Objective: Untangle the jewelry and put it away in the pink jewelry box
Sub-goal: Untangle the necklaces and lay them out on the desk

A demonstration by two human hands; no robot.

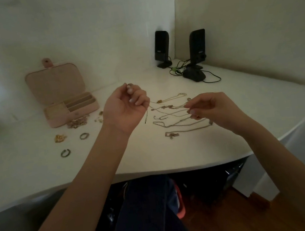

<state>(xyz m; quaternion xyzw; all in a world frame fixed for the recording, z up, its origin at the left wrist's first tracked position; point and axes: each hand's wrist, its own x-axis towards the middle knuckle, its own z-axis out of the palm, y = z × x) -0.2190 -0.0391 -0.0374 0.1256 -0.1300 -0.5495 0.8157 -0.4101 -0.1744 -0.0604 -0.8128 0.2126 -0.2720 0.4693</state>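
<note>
White tabletop (pixel 170 151) is seen carrying a spread of thin gold chains (pixel 178 116), which lie in loose, overlapping loops at the centre right. The left hand (pixel 126 108) is raised palm-up above the tabletop, its fingers (pixel 137 100) curled closed on a fine chain end (pixel 146 116) that hangs down from the fist. The right hand (pixel 212 107) is held just beside the chains, its fingers (pixel 194 111) pinched together on a strand (pixel 167 107) that runs left toward the other hand. Whether both hands hold one and the same chain cannot be told. The pink jewelry box (pixel 66 97) is set at the far left, its lid open and upright, its compartments showing. A small heap of jewelry (pixel 77 122) touches the box's near edge. Nearer on the left, a gold piece (pixel 59 138) and two rings (pixel 84 135) lie apart from each other. Two black speakers (pixel 162 48) with their cables are placed in the far corner.
</note>
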